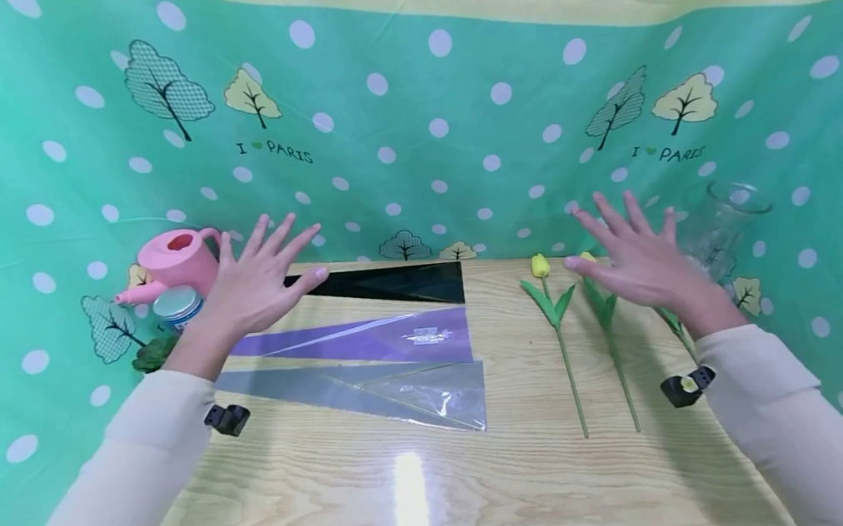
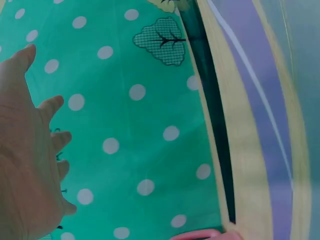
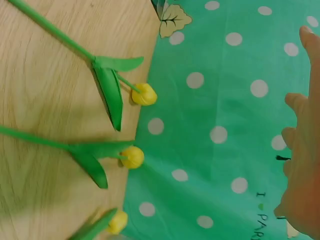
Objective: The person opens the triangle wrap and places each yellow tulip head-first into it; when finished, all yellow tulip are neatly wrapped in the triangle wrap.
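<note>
Pale sleeves [image 1: 138,463] lead to hands [image 1: 254,288] [image 1: 643,264], fingers [image 1: 255,239] spread apart; only the right wrist view shows three tulip blooms [image 3: 132,157].

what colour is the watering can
The watering can is pink, showing best in the head view.

Green polka-dot cloth [image 1: 425,183] behind, pale wooden table [image 1: 531,479], perhaps a small leafy plant [image 1: 153,354] at left, partly hidden
</note>
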{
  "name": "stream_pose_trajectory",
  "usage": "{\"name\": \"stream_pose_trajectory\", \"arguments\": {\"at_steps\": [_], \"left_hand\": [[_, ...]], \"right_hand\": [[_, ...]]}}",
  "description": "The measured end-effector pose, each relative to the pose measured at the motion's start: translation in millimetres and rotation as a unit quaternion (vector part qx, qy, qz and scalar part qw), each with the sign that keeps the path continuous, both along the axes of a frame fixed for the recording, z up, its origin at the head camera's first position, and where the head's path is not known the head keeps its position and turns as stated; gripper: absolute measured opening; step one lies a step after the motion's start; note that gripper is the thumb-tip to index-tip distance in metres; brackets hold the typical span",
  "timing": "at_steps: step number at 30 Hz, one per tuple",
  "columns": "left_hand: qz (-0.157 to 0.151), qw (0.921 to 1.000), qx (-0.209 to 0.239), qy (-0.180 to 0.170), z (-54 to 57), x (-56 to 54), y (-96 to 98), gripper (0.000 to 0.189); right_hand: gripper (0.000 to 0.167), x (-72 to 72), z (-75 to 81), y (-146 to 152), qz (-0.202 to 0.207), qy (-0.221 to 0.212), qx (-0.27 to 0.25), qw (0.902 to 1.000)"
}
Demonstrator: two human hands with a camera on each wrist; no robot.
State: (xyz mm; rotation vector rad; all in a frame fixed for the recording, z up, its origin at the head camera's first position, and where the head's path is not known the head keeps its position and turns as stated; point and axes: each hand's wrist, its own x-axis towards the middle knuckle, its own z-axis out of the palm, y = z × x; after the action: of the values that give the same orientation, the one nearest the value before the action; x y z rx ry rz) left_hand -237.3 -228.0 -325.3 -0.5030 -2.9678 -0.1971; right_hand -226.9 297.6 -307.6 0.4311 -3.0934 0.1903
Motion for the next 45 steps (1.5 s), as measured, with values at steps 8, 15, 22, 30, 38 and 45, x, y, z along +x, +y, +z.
{"name": "stream_pose_trajectory", "arguments": {"at_steps": [8,15,22,30,38,45], "left_hand": [[-0.012,0.9979,0.063,-0.012,-22.7,-20.9,10.0,0.075],[-0.03,0.9881,0.146,-0.039,-43.5,-40.9,27.5,0.065],[-0.034,0.9765,0.2,-0.074,-67.9,-53.6,43.9,0.06],[-0.024,0.9593,0.266,-0.093,-101.6,-62.0,60.4,0.052],[-0.03,0.9461,0.304,-0.107,-122.6,-67.4,72.3,0.048],[-0.021,0.9414,0.317,-0.114,-130.3,-72.6,83.0,0.045]], "right_hand": [[0.084,-22.9,-17.4,-19.4,0.01,-0.026,-0.054,0.9982],[0.081,-48.1,-49.8,-41.7,0.029,-0.024,-0.139,0.9896],[0.078,-64.2,-82.9,-78.1,0.015,-0.058,-0.23,0.9713],[0.065,-81.5,-125.8,-106.8,0.008,-0.088,-0.322,0.9425],[0.04,-98.1,-159.6,-124.9,-0.014,-0.052,-0.358,0.9323],[0.036,-105.2,-174.1,-136.6,-0.031,-0.028,-0.359,0.9325]]}}
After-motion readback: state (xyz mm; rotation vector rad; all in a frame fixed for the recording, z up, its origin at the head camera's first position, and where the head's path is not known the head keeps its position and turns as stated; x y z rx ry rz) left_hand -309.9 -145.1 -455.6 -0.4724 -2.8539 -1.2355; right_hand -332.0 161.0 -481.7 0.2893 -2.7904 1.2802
